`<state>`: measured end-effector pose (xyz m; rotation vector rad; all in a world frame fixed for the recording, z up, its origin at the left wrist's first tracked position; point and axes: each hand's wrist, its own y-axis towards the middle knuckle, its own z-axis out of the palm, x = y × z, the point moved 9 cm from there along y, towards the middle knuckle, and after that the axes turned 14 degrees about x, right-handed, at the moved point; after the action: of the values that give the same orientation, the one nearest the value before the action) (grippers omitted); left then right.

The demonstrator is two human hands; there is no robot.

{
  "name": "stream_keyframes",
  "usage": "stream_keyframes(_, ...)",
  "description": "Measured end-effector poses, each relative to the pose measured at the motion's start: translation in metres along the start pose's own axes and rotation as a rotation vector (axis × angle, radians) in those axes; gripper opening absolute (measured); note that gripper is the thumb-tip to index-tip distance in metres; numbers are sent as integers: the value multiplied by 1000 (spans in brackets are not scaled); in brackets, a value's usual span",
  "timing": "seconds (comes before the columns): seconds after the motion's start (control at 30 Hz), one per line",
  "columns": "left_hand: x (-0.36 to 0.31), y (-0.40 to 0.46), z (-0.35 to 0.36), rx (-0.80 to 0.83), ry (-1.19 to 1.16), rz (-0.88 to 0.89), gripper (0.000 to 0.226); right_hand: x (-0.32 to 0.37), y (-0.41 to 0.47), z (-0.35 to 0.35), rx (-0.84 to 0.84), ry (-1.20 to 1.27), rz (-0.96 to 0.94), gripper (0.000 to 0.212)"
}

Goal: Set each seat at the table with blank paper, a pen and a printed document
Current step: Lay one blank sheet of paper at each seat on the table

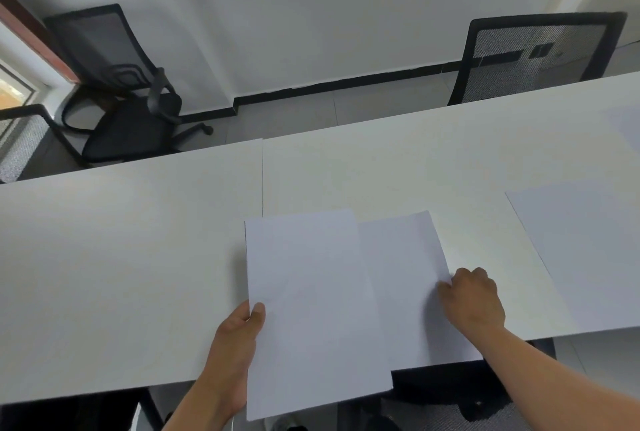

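My left hand (239,337) grips a stack of blank white paper (311,309) by its left edge, thumb on top; the stack hangs over the near edge of the white table (138,240). Just to its right a single blank sheet (408,274) lies flat on the table, partly covered by the stack. My right hand (472,299) rests with curled fingers on that sheet's right edge. Another blank sheet (581,250) lies farther right. I see no pen and no printed document.
A black mesh chair (540,56) stands at the table's far side on the right. Another black chair (131,98) stands back left near the wall, and a third chair's arm (31,129) shows at the far left. A faint sheet (627,122) lies at the far right.
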<state>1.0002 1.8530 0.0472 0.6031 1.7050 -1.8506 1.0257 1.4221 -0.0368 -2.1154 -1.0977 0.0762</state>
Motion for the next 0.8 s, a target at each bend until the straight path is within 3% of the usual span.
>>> stream_keyframes(0.23,-1,-7,4,-7,7,4,32,-10,-1,-3,-55,58,82,43)
stream_keyframes(0.3,-4,-10,6,1,3,9,32,-1,-5,-8,-103,108,18,41)
stream_keyframes(0.37,-8,-13,7,4,-5,22,32,23,-14,-13,-108,192,-138,26)
stream_keyframes(0.43,-11,-17,8,5,-16,35,31,55,-31,-13,-43,257,-312,22)
stream_keyframes(0.6,-25,-35,-3,5,-44,60,32,129,-92,9,310,509,-501,51)
stream_keyframes(0.8,-42,-62,-46,-60,-50,111,31,192,-149,21,379,556,-611,49)
